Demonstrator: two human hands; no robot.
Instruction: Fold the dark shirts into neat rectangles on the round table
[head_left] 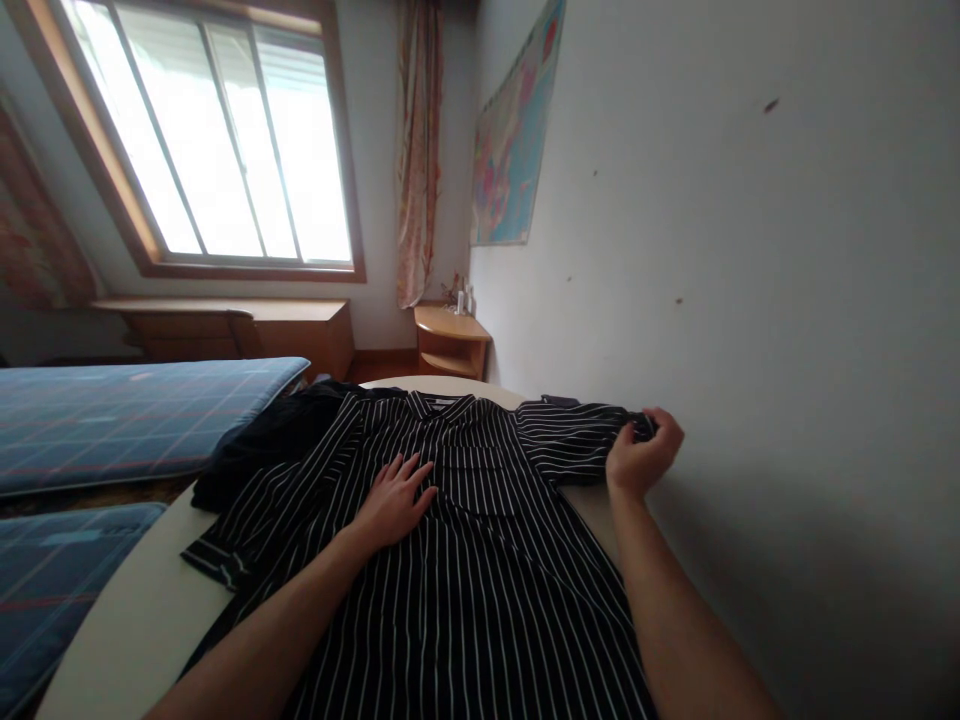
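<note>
A black shirt with white stripes (465,560) lies spread front up on a pale round table (112,620), its collar at the far side. My left hand (395,500) rests flat on the shirt's chest, fingers spread. Out at the right, my right hand (645,452) is closed on the end of the shirt's right-side sleeve, which is stretched toward the wall. The left-side sleeve lies angled down over the table, its cuff near the left edge.
Dark folded cloth (255,440) lies beside the shirt at the left. Blue plaid mattresses (135,420) stand left of the table. A white wall (712,250) borders the right. Beyond are a corner shelf (454,325), a wooden desk (300,312) and a window.
</note>
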